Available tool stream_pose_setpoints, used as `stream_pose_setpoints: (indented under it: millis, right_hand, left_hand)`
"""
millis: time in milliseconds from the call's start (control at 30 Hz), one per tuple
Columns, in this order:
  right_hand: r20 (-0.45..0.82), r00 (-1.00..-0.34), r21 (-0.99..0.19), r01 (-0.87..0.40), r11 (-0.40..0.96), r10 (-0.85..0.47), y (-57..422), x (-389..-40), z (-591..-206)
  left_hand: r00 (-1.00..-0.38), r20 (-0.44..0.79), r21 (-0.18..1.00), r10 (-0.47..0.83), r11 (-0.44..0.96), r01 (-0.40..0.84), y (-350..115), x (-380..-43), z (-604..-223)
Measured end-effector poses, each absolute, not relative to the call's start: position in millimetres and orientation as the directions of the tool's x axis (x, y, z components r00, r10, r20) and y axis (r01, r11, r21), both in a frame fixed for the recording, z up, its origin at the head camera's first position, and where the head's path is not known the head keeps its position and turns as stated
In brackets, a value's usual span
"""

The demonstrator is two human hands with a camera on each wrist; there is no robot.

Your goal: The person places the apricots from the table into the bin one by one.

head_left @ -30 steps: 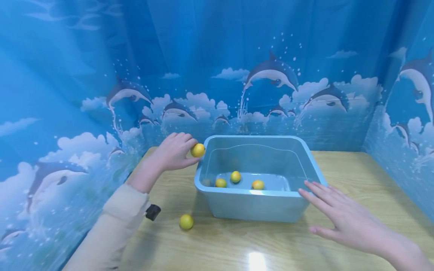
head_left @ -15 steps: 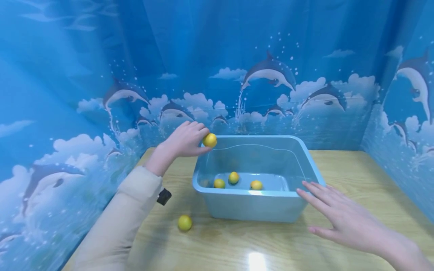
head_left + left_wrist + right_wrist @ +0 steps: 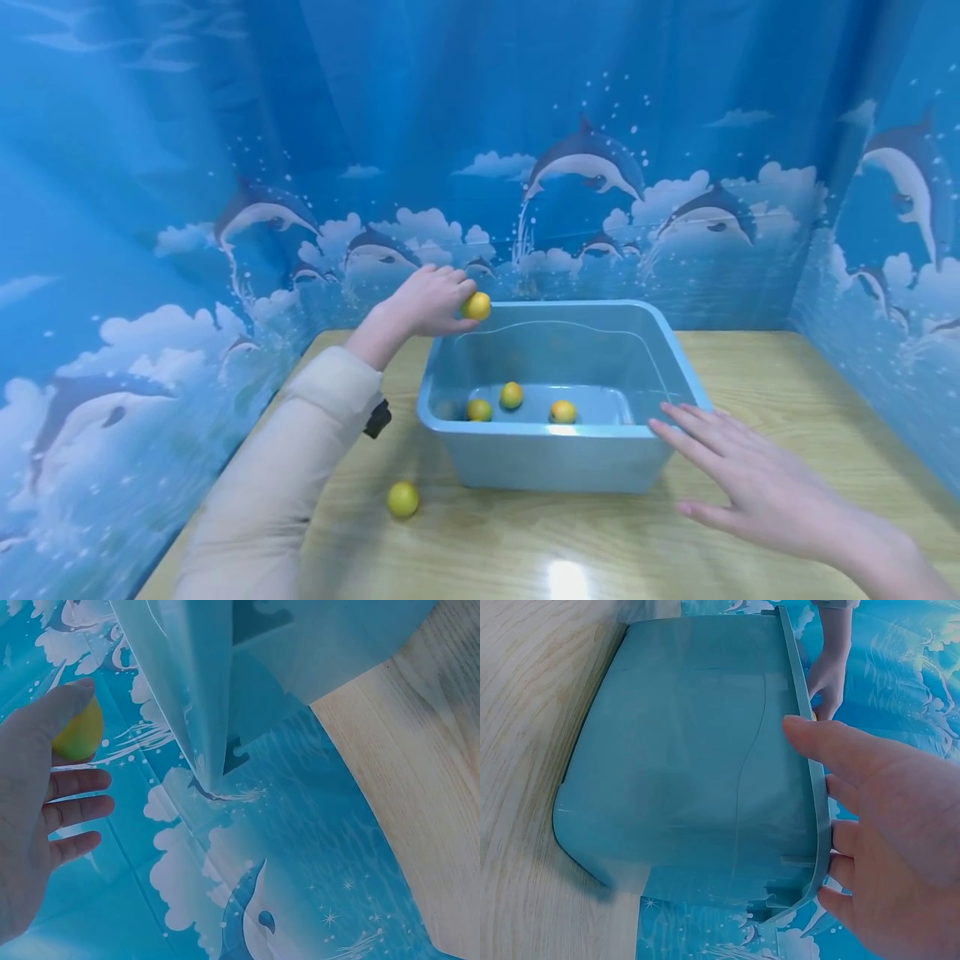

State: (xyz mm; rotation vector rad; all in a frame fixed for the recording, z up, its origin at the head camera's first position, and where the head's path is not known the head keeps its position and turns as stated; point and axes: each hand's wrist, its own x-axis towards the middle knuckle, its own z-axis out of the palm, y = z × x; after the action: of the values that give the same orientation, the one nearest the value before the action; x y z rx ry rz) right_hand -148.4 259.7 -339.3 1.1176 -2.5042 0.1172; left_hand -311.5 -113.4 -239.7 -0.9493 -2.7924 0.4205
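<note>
In the head view, my left hand (image 3: 435,304) holds a small round yellow citrus fruit (image 3: 477,306) at the back left corner of the blue plastic tub (image 3: 547,454), above rim height. The left wrist view shows thumb and index finger pinching this yellow-green fruit (image 3: 81,733), the other fingers spread beside it. Low in the tub lie more such fruits: one at left (image 3: 479,410), one farther back (image 3: 512,395) and one toward the middle (image 3: 563,412). My right hand (image 3: 757,479) has its fingers extended at the tub's right front corner; fingertips (image 3: 840,836) meet the rim in the right wrist view.
Another yellow-green fruit (image 3: 403,499) lies on the wooden table (image 3: 480,550), in front and left of the tub. Behind and at both sides hangs a blue curtain (image 3: 420,100) printed with dolphins. A small black device (image 3: 378,418) sits at my left cuff.
My left hand has moved right and a little upward with the fruit, from beside the tub's left edge to its back left corner. The right hand stays at the rim.
</note>
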Motion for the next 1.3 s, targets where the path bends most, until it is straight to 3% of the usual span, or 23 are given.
stream_pose_setpoints:
  millis: [767, 1300]
  right_hand:
    - [0.420, -0.576, 0.093, -0.742, 0.664, -0.702, 259.9, -150.2, -342.0]
    - [0.425, -0.585, 0.082, -0.735, 0.674, -0.690, 258.2, -149.5, -343.2]
  left_hand:
    - [-0.825, 0.015, -0.340, 0.564, 0.779, 0.526, -99.1, -328.5, -222.8]
    - [-0.848, 0.039, -0.310, 0.529, 0.813, 0.493, -129.4, -314.0, -223.1]
